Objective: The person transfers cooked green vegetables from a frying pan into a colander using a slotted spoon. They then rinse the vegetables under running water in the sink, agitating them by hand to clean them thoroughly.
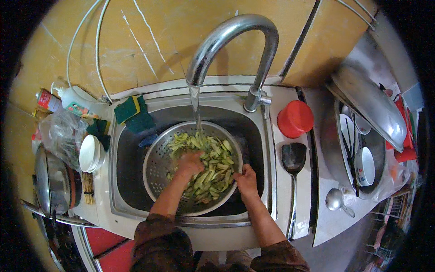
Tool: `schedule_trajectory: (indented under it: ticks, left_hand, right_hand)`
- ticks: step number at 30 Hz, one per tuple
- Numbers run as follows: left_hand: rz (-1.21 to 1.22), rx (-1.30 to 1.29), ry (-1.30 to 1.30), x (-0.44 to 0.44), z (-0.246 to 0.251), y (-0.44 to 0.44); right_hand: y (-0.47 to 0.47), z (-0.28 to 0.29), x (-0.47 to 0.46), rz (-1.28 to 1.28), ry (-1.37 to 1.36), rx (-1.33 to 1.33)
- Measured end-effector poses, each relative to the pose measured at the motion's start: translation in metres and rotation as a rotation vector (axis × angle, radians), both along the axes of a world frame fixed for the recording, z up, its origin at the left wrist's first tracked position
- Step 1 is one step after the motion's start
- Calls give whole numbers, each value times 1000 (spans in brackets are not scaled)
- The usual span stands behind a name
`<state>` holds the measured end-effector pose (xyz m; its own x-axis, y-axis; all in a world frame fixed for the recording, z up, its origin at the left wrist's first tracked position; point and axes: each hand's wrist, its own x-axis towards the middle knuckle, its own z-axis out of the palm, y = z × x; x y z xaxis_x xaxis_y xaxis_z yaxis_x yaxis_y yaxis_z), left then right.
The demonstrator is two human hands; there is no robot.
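A round metal colander (156, 185) sits in the steel sink (136, 207), holding many pale green vegetable slices (217, 170). Water runs from the curved metal faucet (234, 25) onto the slices. My left hand (190, 163) is down among the slices at the colander's middle, its fingers partly hidden and blurred. At the colander's right rim, my right hand (246, 180) grips the edge, thumb over it.
Green scouring sponges (131, 110) lie on the sink's back left corner. White bowls (90, 153) stand left. A red plastic cup (295, 119) and a metal spatula (294, 159) are right, before a large pot (333, 149) with dishes and a leaning lid (373, 105).
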<state>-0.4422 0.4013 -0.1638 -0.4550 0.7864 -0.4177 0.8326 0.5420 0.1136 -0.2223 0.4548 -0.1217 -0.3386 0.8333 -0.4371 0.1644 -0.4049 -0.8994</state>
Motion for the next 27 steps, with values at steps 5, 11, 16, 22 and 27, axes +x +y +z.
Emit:
schedule_trajectory:
  ticks: [5, 11, 16, 22, 27]
  left_hand:
    - [109, 174, -14, -13, 9, 19]
    - [-91, 76, -218, 9, -23, 22]
    - [-25, 24, -158, -20, -17, 0]
    - [-313, -341, -340, -22, 64, -54]
    - [-372, -381, -349, -21, 41, -58]
  right_hand:
    - [-2, -3, -3, -40, -1, 54]
    - [0, -16, 3, 14, -18, 43]
    - [0, -26, -2, -5, -47, 101]
    - [1, -13, 3, 65, -213, 110]
    - [2, -16, -4, 36, -145, 56]
